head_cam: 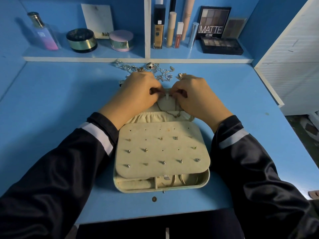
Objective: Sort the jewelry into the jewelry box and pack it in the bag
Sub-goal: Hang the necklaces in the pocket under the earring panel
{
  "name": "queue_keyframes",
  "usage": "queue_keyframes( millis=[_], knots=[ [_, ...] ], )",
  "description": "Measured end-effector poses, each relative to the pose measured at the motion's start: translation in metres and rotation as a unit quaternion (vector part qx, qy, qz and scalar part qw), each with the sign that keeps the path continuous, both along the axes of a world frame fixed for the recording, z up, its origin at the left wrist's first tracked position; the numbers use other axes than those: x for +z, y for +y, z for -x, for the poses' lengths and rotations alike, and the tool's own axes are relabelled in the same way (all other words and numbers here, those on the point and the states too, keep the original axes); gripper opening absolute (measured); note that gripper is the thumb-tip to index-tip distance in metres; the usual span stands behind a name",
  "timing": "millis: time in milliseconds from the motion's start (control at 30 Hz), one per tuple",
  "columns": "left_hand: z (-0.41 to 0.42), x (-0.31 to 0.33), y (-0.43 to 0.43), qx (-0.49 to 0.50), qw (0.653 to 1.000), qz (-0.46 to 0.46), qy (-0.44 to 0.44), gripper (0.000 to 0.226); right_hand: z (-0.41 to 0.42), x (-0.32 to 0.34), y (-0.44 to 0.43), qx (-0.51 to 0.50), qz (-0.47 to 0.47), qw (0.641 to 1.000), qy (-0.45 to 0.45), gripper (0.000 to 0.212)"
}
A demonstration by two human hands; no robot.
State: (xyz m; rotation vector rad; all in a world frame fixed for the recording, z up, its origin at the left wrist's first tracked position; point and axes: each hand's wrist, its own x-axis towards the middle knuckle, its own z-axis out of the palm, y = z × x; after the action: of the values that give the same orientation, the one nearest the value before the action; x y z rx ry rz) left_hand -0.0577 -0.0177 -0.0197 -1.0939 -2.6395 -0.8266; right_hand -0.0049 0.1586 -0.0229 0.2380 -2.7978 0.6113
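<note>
**Necklace (165,111) being hung in the jewelry box (138,190) lid, mid frame**

Both hands work at top centre of the open cream box. Left hand (138,95) and right hand (195,97) have fingers curled in, pinching the chain ends either side of a small white tab (166,97). Probably hooking the chain there so it hangs flat. Exact contact is hidden by the knuckles. The chain loops down below them, its pendant lying at the gathered elastic pocket (146,118).

The earring panel (155,156) is folded down toward the bottom of the frame over the lower tray. It carries several studs, and some holes are free.

The loose jewelry pile (165,76) sits just behind the hands on the blue desk (51,100), still unsorted, and the hands partly cover it. A small round piece (154,198) lies on the desk just below the box.

A shelf (86,56) runs across the upper frame, with a perfume bottle (44,33) at the left and an eyeshadow palette (221,45) at the right. No bag in view, so packing looks far off.
</note>
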Motion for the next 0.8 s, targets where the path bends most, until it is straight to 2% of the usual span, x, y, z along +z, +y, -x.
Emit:
queue_keyframes(
  millis=[267,667,800],
  knots=[
    [0.003,-0.001,-0.004,-0.021,1.0,0.02,-0.01,0.012,-0.003,0.001,0.004,0.041,0.005,0.999,0.005,0.019],
    [-0.004,-0.001,-0.011,-0.038,0.998,0.013,-0.039,0.015,-0.012,0.006,0.009,0.059,0.022,0.997,-0.035,0.014],
    [-0.006,0.001,-0.022,-0.049,0.996,0.001,-0.079,0.014,-0.019,0.014,0.017,0.054,0.078,0.993,-0.067,0.013]
  ],
)
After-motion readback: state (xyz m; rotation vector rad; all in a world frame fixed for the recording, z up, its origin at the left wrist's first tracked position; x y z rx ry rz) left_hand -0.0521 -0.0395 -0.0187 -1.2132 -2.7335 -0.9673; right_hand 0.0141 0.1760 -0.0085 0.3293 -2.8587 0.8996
